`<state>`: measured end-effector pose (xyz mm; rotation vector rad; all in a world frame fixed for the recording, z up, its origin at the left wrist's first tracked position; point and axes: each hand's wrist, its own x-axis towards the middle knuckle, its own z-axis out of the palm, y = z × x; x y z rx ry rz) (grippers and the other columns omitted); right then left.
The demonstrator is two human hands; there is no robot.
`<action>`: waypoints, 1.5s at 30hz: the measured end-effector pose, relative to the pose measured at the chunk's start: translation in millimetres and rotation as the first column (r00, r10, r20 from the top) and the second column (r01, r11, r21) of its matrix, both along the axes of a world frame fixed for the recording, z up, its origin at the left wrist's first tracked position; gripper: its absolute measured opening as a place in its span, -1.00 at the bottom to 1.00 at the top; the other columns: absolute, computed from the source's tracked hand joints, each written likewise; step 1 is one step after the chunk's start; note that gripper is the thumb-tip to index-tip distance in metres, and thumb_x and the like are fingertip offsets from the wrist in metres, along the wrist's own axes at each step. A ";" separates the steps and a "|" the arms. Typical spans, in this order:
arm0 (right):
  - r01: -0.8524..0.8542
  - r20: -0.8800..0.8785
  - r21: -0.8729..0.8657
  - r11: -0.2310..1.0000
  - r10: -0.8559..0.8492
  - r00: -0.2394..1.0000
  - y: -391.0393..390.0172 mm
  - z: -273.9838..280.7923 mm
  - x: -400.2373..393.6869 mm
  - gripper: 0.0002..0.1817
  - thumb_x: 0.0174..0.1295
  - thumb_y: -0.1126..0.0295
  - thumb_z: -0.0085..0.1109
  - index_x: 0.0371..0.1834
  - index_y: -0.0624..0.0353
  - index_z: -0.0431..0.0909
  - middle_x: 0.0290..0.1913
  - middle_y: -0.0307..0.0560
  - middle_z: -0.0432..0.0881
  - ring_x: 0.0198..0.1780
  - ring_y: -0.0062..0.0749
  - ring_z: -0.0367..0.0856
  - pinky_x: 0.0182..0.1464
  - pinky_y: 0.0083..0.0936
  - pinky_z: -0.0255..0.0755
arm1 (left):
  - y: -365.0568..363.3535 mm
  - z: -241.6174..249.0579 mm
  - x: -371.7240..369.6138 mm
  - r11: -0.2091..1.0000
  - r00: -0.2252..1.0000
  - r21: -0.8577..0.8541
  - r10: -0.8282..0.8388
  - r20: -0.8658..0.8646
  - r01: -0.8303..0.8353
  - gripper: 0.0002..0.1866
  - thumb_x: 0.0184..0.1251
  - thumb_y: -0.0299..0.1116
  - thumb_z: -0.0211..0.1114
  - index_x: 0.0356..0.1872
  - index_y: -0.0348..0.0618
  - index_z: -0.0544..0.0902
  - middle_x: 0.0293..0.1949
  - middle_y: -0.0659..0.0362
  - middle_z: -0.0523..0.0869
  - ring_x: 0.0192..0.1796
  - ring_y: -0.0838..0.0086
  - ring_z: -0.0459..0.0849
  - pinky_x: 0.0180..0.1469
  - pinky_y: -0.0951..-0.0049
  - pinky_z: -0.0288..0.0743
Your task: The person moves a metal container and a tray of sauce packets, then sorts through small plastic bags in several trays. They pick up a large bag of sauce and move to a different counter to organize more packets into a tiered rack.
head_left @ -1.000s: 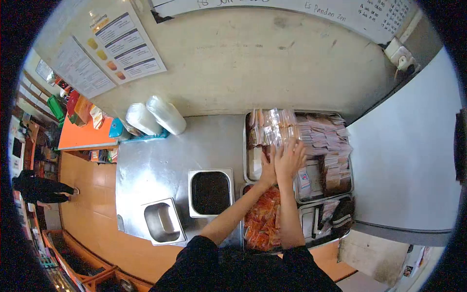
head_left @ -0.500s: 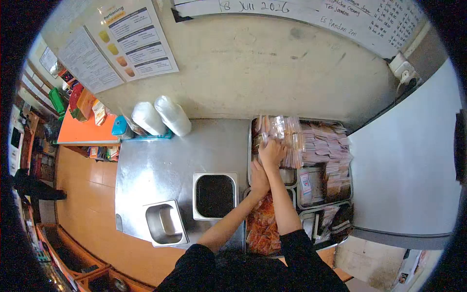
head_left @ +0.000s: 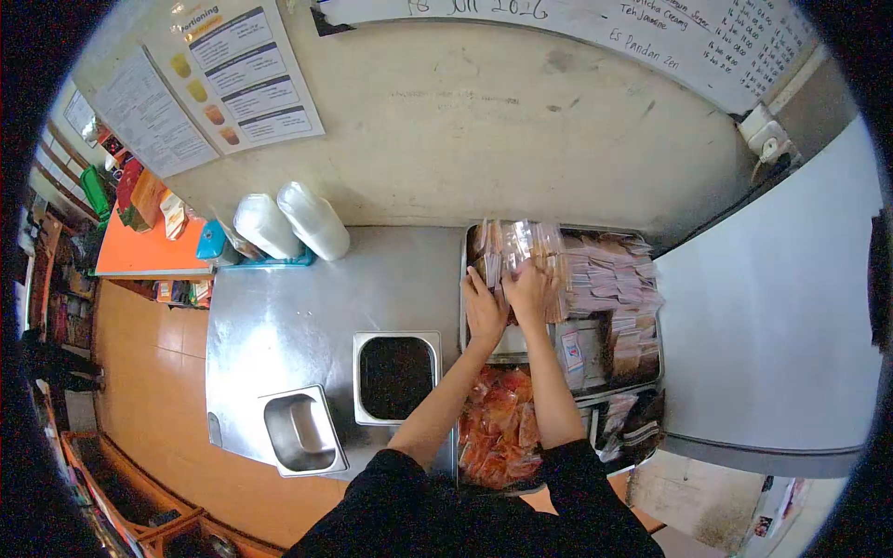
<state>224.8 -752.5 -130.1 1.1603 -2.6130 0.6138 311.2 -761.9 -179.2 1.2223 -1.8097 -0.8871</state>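
Beige wall (head_left: 521,130) at rear, carrying two laminated charts (head_left: 200,88) upper left and a handwritten whiteboard (head_left: 595,23) along the top edge. Large white appliance panel (head_left: 772,307) at right. Orange floor (head_left: 153,372) at left.

Stainless desk (head_left: 279,316) below the wall, viewed from above. Two sleeves of white lids (head_left: 290,223) lying tilted at the rear left corner of the desk, beside a blue item (head_left: 209,244). Rectangular dark-filled pan (head_left: 397,375) sunk into the desk near centre; smaller empty steel pan (head_left: 299,430) to its left, nearer the front edge.

Group of steel trays (head_left: 507,349) at the right of the desk. Rear tray packed with upright clear sachets (head_left: 516,244) on its left half and stacked pale packets (head_left: 609,274) on its right. Front tray filled with orange-red sachets (head_left: 498,423), lying between the two forearms.

Both black-sleeved arms extended forward over the trays. Left hand (head_left: 484,307) palm down at the left end of the rear tray, fingers spread and pressed against the clear sachets; grip loose, nothing seen enclosed. Right hand (head_left: 530,290) just beside it, almost touching, fingers curled into the same row of clear sachets; whether a sachet is actually pinched cannot be told.
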 end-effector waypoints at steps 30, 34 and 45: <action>0.043 0.039 -0.011 0.999 -0.043 0.998 45.8 34.7 26.8 -0.72 0.00 0.12 0.26 -0.37 0.08 0.58 -0.20 0.02 0.56 0.01 -0.01 0.46 0.03 -0.08 0.24 | -10.2 -13.7 1.4 0.949 0.888 0.041 -0.275 -0.369 0.311 -0.07 -0.04 -0.54 0.14 0.46 -0.14 -0.06 0.38 -0.24 0.15 0.45 -0.13 0.02 0.44 0.16 -0.07; 0.000 0.053 0.122 0.993 -0.007 0.999 47.2 26.0 32.5 -0.68 -0.05 0.15 0.32 -0.30 0.10 0.60 -0.09 0.09 0.54 0.08 0.00 0.42 0.08 -0.09 0.24 | -14.6 -50.9 -0.7 0.917 0.757 0.196 -0.151 -0.636 0.348 -0.26 -0.17 -0.64 -0.03 0.25 -0.35 0.16 0.30 -0.14 0.19 0.41 0.04 0.09 0.45 0.28 -0.15; -0.125 0.091 0.032 0.992 0.122 0.988 42.5 11.6 40.4 -0.87 -0.06 0.46 0.21 -0.40 0.18 0.57 -0.24 0.11 0.50 -0.08 0.07 0.49 -0.01 -0.05 0.33 | -7.7 10.3 11.0 0.646 0.587 0.570 0.224 -0.778 0.509 -0.25 0.45 0.24 -0.34 0.46 -0.09 0.05 0.46 0.09 0.07 0.47 0.32 0.06 0.47 0.32 -0.16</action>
